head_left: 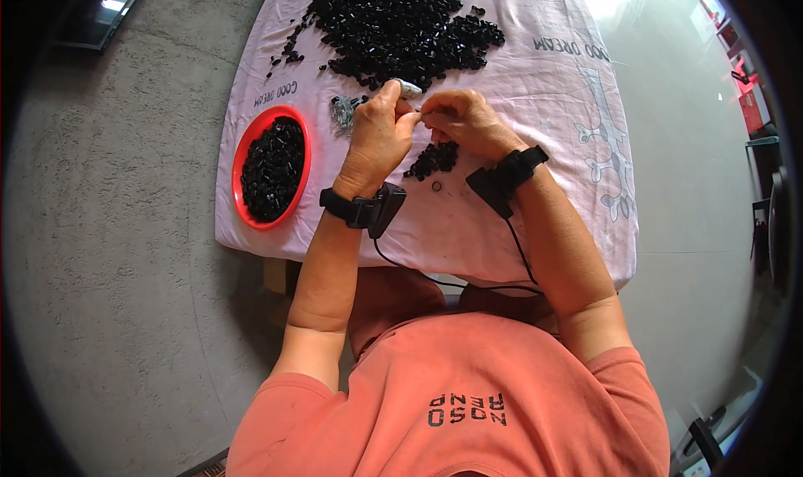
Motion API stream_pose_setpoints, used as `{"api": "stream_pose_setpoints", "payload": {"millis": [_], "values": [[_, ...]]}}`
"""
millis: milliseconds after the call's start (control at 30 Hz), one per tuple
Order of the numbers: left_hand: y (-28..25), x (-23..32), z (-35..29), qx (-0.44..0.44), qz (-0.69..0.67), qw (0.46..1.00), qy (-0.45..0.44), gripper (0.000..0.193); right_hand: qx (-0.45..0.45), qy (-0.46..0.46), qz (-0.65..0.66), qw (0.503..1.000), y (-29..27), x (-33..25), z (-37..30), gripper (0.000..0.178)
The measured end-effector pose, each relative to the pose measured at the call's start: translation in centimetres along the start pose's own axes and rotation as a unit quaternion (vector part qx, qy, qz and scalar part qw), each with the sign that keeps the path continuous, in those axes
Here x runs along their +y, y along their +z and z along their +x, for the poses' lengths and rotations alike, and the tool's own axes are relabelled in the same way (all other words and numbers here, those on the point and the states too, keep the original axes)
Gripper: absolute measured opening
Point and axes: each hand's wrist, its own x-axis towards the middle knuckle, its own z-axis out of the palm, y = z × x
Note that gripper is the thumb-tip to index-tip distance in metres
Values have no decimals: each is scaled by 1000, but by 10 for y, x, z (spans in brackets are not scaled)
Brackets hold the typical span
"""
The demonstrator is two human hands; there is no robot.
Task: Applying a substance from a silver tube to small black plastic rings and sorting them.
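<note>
My left hand [378, 138] is closed around a small silvery-grey thing [407, 89], whose rounded end sticks out past the thumb and forefinger; its kind is unclear. Close beside it, my right hand [470, 123] has its fingertips pinched together, almost meeting the left fingertips. Whatever lies in that pinch is too small to make out. Just left of my left hand sits a little heap of thin, shiny silvery pieces [344, 114]. Below the hands lies a small cluster of black parts [435, 160], with a single dark ring [436, 187] near it.
A large pile of small black plastic pieces [393, 29] covers the table's far part. At the left stands a red bowl [306, 146] full of similar pieces. A pink printed cloth [552, 226] covers the table. Black wrist straps with cables [523, 255] are on both forearms.
</note>
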Motion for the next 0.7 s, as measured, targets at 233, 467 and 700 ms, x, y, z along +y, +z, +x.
{"api": "stream_pose_setpoints", "payload": {"millis": [233,467,700], "values": [[-1,-3,9,22,-136,987,-80,9,-1,47,23,999,-4,-2,3,14],[15,-35,10,34,109,992,57,18,32,64,137,988,-11,-10,1,19],[24,-35,8,7,144,988,62,15,28,75,233,969,-14,-6,1,19]]}}
